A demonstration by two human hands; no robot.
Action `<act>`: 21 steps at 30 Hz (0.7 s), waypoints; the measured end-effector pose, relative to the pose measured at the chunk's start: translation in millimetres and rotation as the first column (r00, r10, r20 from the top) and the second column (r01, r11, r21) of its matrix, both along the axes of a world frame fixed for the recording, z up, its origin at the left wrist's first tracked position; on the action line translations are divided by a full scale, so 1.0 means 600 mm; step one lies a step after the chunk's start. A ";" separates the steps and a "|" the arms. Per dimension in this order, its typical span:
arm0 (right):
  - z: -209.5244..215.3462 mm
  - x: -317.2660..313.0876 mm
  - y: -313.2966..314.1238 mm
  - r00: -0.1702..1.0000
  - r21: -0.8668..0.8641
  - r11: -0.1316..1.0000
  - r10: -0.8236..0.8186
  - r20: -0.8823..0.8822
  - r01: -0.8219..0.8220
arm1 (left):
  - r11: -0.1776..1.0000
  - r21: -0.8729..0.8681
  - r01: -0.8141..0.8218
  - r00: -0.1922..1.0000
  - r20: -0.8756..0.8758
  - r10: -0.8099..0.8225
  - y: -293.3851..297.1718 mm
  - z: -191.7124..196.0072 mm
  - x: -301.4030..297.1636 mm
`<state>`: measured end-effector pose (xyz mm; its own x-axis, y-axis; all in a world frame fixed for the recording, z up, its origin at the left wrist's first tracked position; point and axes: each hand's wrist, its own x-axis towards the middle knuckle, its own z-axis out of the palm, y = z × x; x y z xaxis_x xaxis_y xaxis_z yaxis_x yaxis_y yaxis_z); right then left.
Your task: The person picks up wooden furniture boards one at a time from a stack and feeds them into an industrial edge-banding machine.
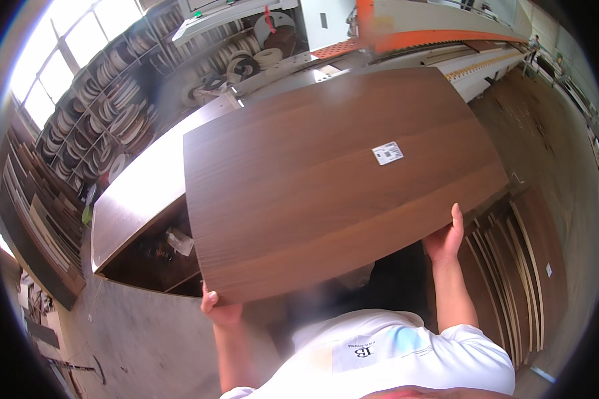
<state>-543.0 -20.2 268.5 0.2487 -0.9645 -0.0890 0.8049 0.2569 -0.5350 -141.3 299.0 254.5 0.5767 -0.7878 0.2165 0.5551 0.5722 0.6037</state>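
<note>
A large dark brown wood-grain panel point(313, 193) is spread out in front of me, held by its near edge. At its near left corner my left hand point(217, 308) grips the edge, thumb on the upper face and fingers hidden beneath. Farther right along the same edge, my right hand point(446, 238) holds the panel with its thumb up and its other fingers out of sight underneath. A white printed label point(388, 153) is stuck on the upper face, right of the middle. The far edge lies close to the machine.
A long machine with an orange strip point(439, 38) runs across the back. On the left stands a pale-topped worktable point(140, 189) with an open compartment. Several brown panels point(536, 266) stand on edge at my right. Racks of edging rolls point(113, 110) and leaning boards point(40, 219) fill the far left.
</note>
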 end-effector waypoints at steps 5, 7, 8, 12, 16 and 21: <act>0.032 0.081 -0.015 0.979 -0.182 0.965 0.174 -0.103 -0.191 | 0.985 -0.033 -0.167 0.983 -0.082 0.164 0.063 0.016 0.059; 0.033 0.108 -0.039 0.955 -0.299 0.911 0.245 -0.165 -0.285 | 0.967 -0.007 -0.256 0.967 0.012 0.256 0.080 0.045 0.081; 0.042 0.121 -0.047 0.948 -0.356 0.881 0.264 -0.175 -0.311 | 0.954 0.001 -0.301 0.952 0.061 0.301 0.086 0.059 0.089; 0.064 0.181 -0.084 0.908 -0.372 0.855 0.231 -0.348 -0.360 | 0.919 0.072 -0.387 0.921 -0.026 0.390 0.067 0.092 0.112; 0.061 0.220 -0.130 0.819 -0.320 0.896 0.079 -0.569 -0.308 | 0.936 -0.068 -0.345 0.934 0.074 0.350 0.031 0.080 0.119; 0.056 0.217 -0.058 0.657 -0.548 0.836 -0.397 -0.640 -0.028 | 0.863 -0.146 -0.484 0.849 0.162 0.503 -0.008 0.030 0.053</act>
<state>-412.6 -54.7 302.0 0.1237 -0.9389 0.3212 0.1187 -0.3073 -0.9442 -109.3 294.0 272.3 0.8245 -0.3796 0.4196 0.0654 0.8006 0.5957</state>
